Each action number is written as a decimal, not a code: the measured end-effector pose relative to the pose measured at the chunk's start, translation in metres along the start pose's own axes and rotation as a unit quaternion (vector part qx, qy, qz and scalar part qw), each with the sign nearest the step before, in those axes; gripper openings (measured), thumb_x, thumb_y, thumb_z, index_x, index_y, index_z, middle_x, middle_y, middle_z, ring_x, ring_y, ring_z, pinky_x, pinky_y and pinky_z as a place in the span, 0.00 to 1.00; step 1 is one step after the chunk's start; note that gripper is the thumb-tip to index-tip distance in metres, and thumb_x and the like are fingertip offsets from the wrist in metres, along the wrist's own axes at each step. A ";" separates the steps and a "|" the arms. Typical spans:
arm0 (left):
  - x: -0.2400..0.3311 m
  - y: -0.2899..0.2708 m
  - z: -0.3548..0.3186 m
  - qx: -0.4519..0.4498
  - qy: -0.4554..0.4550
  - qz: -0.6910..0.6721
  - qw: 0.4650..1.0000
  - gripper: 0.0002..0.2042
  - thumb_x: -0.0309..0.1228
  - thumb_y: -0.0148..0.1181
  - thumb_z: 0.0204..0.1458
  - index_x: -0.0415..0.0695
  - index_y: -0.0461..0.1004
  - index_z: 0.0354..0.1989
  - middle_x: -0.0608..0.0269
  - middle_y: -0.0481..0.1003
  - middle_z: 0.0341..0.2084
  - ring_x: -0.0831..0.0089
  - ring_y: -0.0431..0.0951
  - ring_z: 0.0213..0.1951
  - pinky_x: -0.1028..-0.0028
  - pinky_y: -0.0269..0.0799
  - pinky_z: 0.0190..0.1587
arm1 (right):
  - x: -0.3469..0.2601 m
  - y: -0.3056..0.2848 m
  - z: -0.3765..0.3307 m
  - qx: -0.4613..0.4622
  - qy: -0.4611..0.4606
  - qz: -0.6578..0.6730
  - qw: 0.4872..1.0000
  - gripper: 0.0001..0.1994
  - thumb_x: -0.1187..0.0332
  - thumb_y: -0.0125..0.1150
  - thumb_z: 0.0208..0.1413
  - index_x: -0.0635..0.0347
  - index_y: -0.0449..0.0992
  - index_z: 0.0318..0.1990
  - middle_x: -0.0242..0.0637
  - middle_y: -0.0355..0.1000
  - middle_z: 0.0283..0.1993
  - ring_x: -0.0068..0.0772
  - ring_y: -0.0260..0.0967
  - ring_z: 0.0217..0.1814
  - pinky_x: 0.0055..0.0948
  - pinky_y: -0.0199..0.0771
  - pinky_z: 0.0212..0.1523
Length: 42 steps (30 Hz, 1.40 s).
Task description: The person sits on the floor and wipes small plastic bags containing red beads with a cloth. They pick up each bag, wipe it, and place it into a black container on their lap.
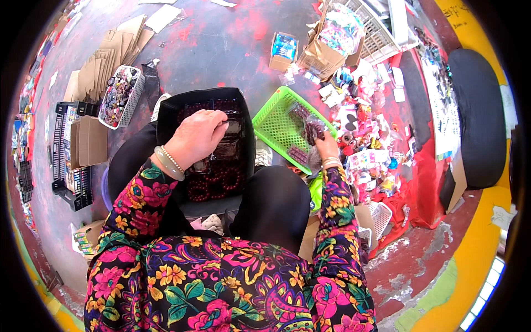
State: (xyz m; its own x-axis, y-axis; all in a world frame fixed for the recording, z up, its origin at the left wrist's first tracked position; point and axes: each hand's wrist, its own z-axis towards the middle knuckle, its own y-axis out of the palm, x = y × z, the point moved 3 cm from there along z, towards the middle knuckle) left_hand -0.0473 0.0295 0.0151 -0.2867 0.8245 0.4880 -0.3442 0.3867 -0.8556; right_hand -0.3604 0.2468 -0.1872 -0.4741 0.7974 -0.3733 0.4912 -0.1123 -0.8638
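Green basket: bright green rectangular plastic mesh basket (270, 125) has beaded packets in it, incl. a pinkish-red beaded packet (298, 154); reads as the done share (a few packs, exact count unclear).
Black bin: black rectangular bin (248, 150) between the knees holds dark-red round bead bracelets (202, 187) at the near end, glossy clear-wrapped packets (225, 148) farther up; looks like most of the work is left.
Right hand: right hand (327, 148) has its fingers closed on a clear plastic packet of dark-red beads (315, 130), over the basket's right side.
Left hand: left hand (199, 135) over the bin, fingers curled; underside hidden, cannot tell if it grips anything.
Held packet axis: appears slanted, upper-left to lower-right, lower end at the fingers (film crumpled, so low confidence).
Basket packet axis: pinkish-red one lies diagonally, far-left to near-right.
Bracelet axis: rings, no clear heading.
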 end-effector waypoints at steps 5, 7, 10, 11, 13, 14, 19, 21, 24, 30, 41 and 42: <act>-0.004 0.003 0.001 -0.003 -0.060 -0.150 0.987 0.07 0.30 0.54 0.50 0.38 0.71 0.33 0.56 0.73 0.29 0.64 0.74 0.32 0.70 0.69 0.37 | -0.094 -0.088 -0.043 -0.134 -0.060 0.491 0.858 0.20 0.65 0.59 0.50 0.67 0.69 0.48 0.33 0.72 0.41 0.25 0.67 0.40 0.24 0.66 0.43; -0.011 0.007 0.005 -0.034 -0.124 -0.313 0.941 0.11 0.33 0.53 0.53 0.38 0.72 0.39 0.59 0.74 0.34 0.70 0.74 0.35 0.72 0.69 0.41 | -0.115 -0.098 -0.045 -0.134 -0.030 0.554 0.821 0.17 0.66 0.60 0.52 0.66 0.70 0.47 0.30 0.71 0.40 0.20 0.66 0.40 0.21 0.64 0.44; -0.011 0.001 0.004 -0.026 -0.144 -0.640 0.755 0.21 0.40 0.49 0.56 0.35 0.65 0.50 0.57 0.70 0.46 0.69 0.70 0.47 0.71 0.64 0.51 | -0.210 -0.144 -0.110 -0.257 -0.095 0.604 0.748 0.14 0.70 0.57 0.54 0.66 0.70 0.47 0.29 0.71 0.39 0.19 0.67 0.40 0.20 0.65 0.43; -0.011 -0.001 0.002 -0.006 -0.130 -0.748 0.650 0.24 0.43 0.48 0.57 0.34 0.63 0.53 0.56 0.68 0.50 0.68 0.69 0.50 0.70 0.62 0.54 | -0.226 -0.145 -0.114 -0.287 -0.123 0.596 0.740 0.14 0.70 0.56 0.54 0.66 0.70 0.47 0.30 0.71 0.40 0.20 0.67 0.41 0.20 0.66 0.43; -0.007 -0.014 0.002 -0.038 -0.072 -0.827 0.556 0.32 0.50 0.47 0.55 0.34 0.55 0.58 0.54 0.63 0.55 0.67 0.62 0.57 0.67 0.56 0.59 | -0.262 -0.145 -0.135 -0.331 -0.165 0.566 0.737 0.15 0.71 0.56 0.54 0.67 0.70 0.48 0.32 0.71 0.43 0.21 0.67 0.44 0.22 0.65 0.47; -0.002 -0.021 0.000 -0.043 -0.044 -0.863 0.501 0.32 0.50 0.50 0.53 0.35 0.57 0.57 0.55 0.64 0.53 0.67 0.63 0.56 0.67 0.57 0.59 | -0.275 -0.142 -0.140 -0.347 -0.191 0.545 0.739 0.15 0.71 0.56 0.54 0.67 0.69 0.49 0.33 0.71 0.44 0.21 0.66 0.45 0.23 0.65 0.48; 0.006 -0.059 -0.015 -0.015 -0.024 -0.885 0.465 0.25 0.44 0.49 0.56 0.37 0.60 0.55 0.55 0.69 0.48 0.68 0.71 0.48 0.67 0.65 0.52 | -0.319 -0.124 -0.166 -0.376 -0.227 0.517 0.735 0.15 0.71 0.56 0.54 0.67 0.70 0.49 0.33 0.71 0.43 0.22 0.66 0.45 0.22 0.64 0.48; -0.004 -0.061 -0.016 0.016 -0.066 -0.870 0.489 0.20 0.39 0.47 0.57 0.38 0.64 0.52 0.56 0.72 0.45 0.68 0.73 0.45 0.68 0.68 0.49 | -0.332 -0.121 -0.169 -0.339 -0.228 0.492 0.769 0.16 0.70 0.56 0.54 0.68 0.70 0.49 0.32 0.71 0.44 0.21 0.66 0.45 0.22 0.64 0.48; -0.010 -0.067 -0.016 0.031 -0.035 -0.890 0.454 0.20 0.35 0.40 0.59 0.36 0.61 0.55 0.49 0.68 0.50 0.61 0.70 0.51 0.63 0.64 0.55 | -0.341 -0.112 -0.164 -0.304 -0.206 0.492 0.789 0.17 0.69 0.58 0.54 0.69 0.70 0.49 0.32 0.71 0.44 0.21 0.65 0.46 0.21 0.63 0.48; -0.024 -0.086 -0.033 0.084 -0.021 -0.899 0.428 0.20 0.39 0.42 0.59 0.41 0.63 0.54 0.49 0.68 0.49 0.60 0.70 0.50 0.56 0.63 0.54 | -0.350 -0.153 -0.150 -0.088 -0.266 0.504 0.817 0.15 0.61 0.50 0.58 0.62 0.72 0.45 0.36 0.73 0.36 0.23 0.67 0.43 0.20 0.64 0.43; -0.022 -0.057 -0.021 0.134 -0.119 -0.895 0.408 0.13 0.33 0.47 0.57 0.43 0.67 0.49 0.60 0.71 0.43 0.70 0.73 0.45 0.69 0.69 0.48 | -0.387 -0.104 -0.201 0.143 -0.587 0.120 0.787 0.22 0.70 0.63 0.42 0.58 0.69 0.48 0.46 0.66 0.50 0.50 0.60 0.58 0.44 0.53 0.60; -0.019 -0.061 -0.022 0.116 -0.094 -0.902 0.405 0.14 0.32 0.46 0.57 0.43 0.67 0.49 0.60 0.71 0.43 0.70 0.73 0.45 0.69 0.68 0.48 | -0.384 -0.103 -0.199 0.142 -0.587 0.124 0.787 0.21 0.70 0.63 0.42 0.58 0.70 0.48 0.46 0.66 0.51 0.50 0.59 0.59 0.44 0.53 0.61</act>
State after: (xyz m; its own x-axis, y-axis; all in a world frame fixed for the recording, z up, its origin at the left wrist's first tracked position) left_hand -0.0014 -0.0010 0.0544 0.5637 -0.7670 0.3064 -0.2137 0.2229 0.9511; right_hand -0.0830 0.0702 0.1122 -0.8195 -0.3497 -0.4540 0.5714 -0.4385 -0.6937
